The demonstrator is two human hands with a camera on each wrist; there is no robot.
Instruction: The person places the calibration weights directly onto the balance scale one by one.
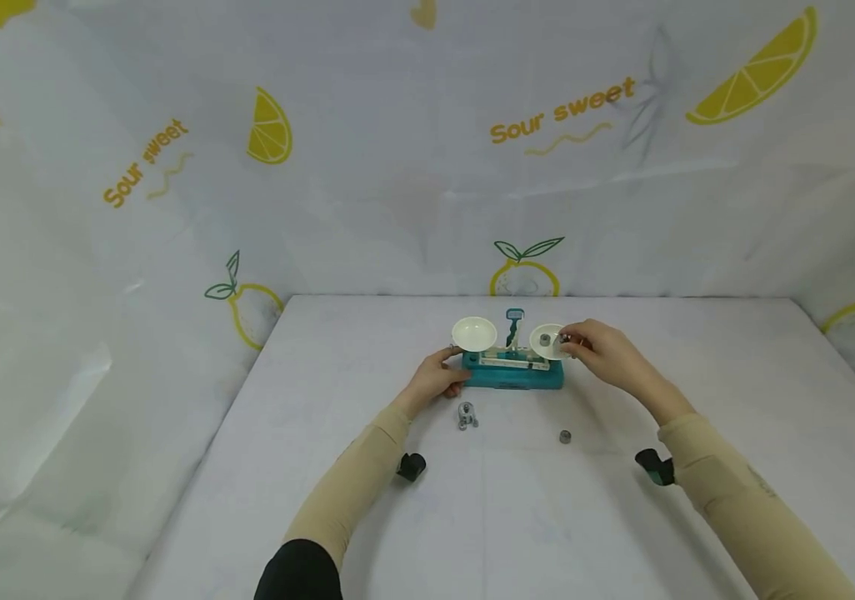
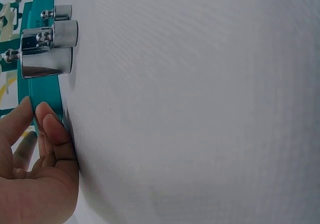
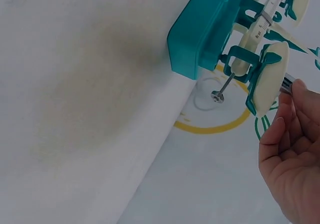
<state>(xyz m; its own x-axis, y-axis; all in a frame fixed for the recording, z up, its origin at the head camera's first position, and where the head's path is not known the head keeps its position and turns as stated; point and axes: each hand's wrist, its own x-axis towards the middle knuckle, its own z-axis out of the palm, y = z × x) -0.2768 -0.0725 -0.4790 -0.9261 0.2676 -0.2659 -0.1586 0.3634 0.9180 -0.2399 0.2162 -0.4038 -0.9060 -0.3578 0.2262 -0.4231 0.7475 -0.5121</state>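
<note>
A teal balance scale (image 1: 513,379) with two cream pans stands toward the back of the table. My left hand (image 1: 435,379) grips the left end of its base; in the left wrist view, thumb and fingers (image 2: 55,129) close on the teal edge. Over the right pan (image 1: 540,351), my right hand (image 1: 603,354) pinches a small metal weight (image 3: 287,83) between thumb and fingers, right at the pan's face. Another metal weight (image 1: 544,339) sits in that pan. Nothing lies in the left pan (image 1: 475,334).
Several shiny knobbed weights (image 1: 467,414) stand close together in front of the scale's left side. A single weight (image 1: 565,437) is nearer the front, on the right. Behind the white table (image 1: 367,333) hangs a lemon-print sheet (image 1: 397,167).
</note>
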